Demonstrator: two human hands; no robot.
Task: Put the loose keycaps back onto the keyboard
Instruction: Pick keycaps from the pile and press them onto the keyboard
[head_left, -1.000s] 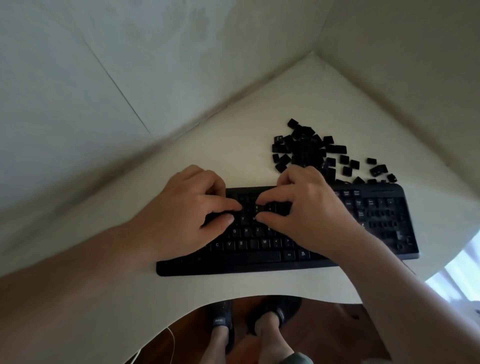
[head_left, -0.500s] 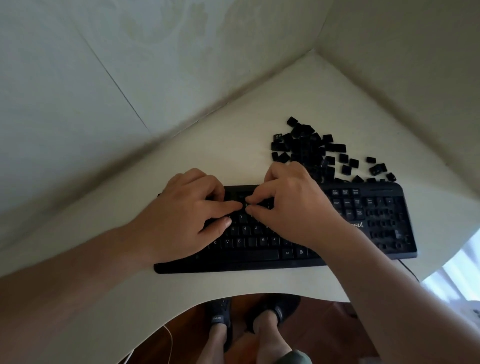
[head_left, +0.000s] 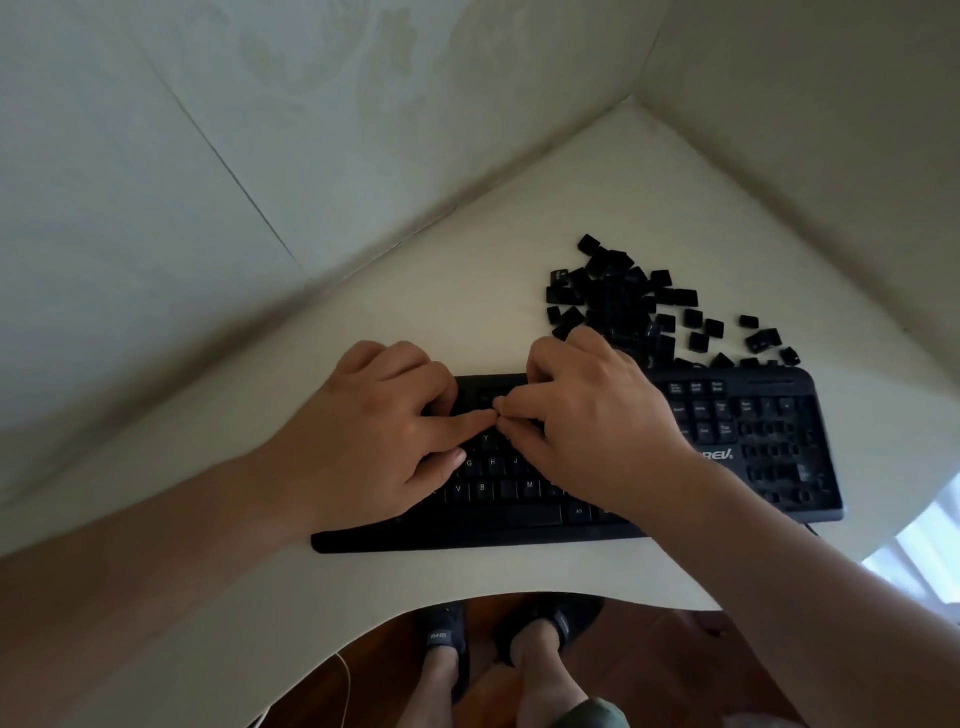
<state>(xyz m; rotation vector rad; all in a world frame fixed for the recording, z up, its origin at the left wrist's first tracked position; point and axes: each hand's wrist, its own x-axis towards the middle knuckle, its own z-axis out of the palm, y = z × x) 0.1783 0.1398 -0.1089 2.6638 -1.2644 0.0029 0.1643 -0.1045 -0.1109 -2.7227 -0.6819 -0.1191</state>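
Keycaps (head_left: 631, 301), small and black, lie in a loose pile on the white table (head_left: 467, 291), just behind the far edge of the black keyboard (head_left: 753, 441). They are too many and too jumbled to count. The pile sits just past the knuckles of the right hand (head_left: 597, 415).

White letters show on the keys: Y, G, H, J, V, B and M, and "Alt" near the long space bar. Part of a brand name, "REV", shows on the keyboard's right side. Many slots there have no caps on them.

Two hands are over the middle of the keyboard. The left hand (head_left: 379, 436) points its first finger at the right hand, and their fingertips meet over the upper rows. The right hand's thumb and first finger are pinched together. I cannot tell if a keycap is between them.

Below the table edge are two feet in dark sandals (head_left: 447, 639).
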